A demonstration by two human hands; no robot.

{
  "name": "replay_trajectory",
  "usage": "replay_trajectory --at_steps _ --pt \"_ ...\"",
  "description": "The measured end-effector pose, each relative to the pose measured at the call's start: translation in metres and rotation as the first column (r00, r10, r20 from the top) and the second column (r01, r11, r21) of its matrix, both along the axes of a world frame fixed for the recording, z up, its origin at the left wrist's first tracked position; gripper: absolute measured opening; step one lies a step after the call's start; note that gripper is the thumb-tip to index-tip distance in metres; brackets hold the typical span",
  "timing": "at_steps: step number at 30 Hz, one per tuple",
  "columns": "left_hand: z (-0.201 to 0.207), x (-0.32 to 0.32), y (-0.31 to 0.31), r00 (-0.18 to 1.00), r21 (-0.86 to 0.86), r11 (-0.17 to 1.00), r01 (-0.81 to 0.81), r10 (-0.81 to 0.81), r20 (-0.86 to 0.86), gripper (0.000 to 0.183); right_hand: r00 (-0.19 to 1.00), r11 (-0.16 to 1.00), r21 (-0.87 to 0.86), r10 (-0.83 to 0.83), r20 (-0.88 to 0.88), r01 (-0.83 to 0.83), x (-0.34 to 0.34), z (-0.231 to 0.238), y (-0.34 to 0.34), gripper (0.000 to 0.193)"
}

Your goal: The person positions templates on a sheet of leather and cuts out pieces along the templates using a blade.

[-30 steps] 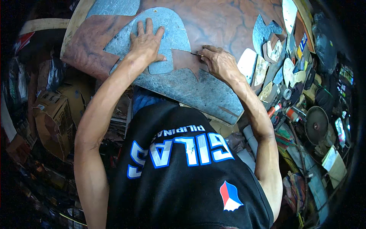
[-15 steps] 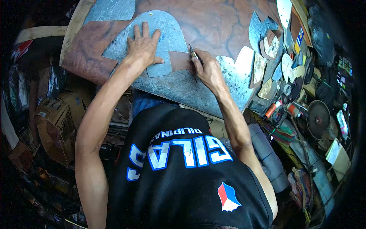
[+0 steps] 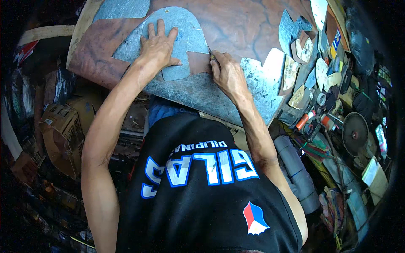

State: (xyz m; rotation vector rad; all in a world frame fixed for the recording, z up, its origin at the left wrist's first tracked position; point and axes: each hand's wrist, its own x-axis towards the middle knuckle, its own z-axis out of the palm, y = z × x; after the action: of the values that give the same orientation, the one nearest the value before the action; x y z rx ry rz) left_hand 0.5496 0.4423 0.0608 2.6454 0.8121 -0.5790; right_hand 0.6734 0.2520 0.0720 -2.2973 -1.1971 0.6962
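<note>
My left hand [image 3: 158, 48] lies with fingers spread on a grey sheet-metal template [image 3: 185, 27] with a rounded top and a stepped lower right side. Under the template is a brown, dark-veined leather-like sheet [image 3: 236, 21]. My right hand [image 3: 229, 74] is closed around a small curved-blade knife [image 3: 210, 53], its tip at the template's right edge just above the step. Most of the knife's handle is hidden in my fingers.
A grey metal surface [image 3: 190, 95] shows under the brown sheet. At the right lie several cut templates [image 3: 290, 67], an orange-and-white tube [image 3: 302, 122] and a round dark disc [image 3: 355, 133]. A cardboard box [image 3: 61, 135] stands at the lower left.
My right hand has turned a little, so less of the knife's handle shows. My left hand stays flat on the template. The whole view has shifted slightly.
</note>
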Motion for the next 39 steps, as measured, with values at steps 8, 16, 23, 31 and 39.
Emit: replay_trajectory --at_steps 8,16,23,31,39 --pt "-0.002 -0.001 0.001 1.0 -0.014 1.0 0.005 -0.004 0.021 0.102 1.0 1.0 -0.012 -0.012 0.017 0.012 -0.012 0.005 -0.014 0.022" --pt "0.004 -0.002 0.004 1.0 -0.048 0.999 -0.003 0.003 0.0 0.103 0.999 0.999 -0.036 -0.031 0.026 0.032 -0.017 0.003 -0.014 0.026" --pt "-0.001 -0.009 0.001 0.984 0.057 0.991 0.124 -0.13 0.126 0.088 0.98 0.969 0.146 -0.196 -0.037 0.199 -0.042 0.01 -0.016 0.027" --pt "-0.015 -0.035 -0.003 0.823 0.042 0.922 0.386 -0.364 0.436 0.048 0.935 0.919 0.208 -0.352 0.051 0.335 -0.095 -0.012 0.023 0.028" --pt "-0.019 -0.047 0.0 0.814 0.034 0.895 0.445 -0.42 0.401 0.058 0.937 0.936 0.172 -0.329 0.114 0.308 -0.1 -0.012 0.029 0.024"
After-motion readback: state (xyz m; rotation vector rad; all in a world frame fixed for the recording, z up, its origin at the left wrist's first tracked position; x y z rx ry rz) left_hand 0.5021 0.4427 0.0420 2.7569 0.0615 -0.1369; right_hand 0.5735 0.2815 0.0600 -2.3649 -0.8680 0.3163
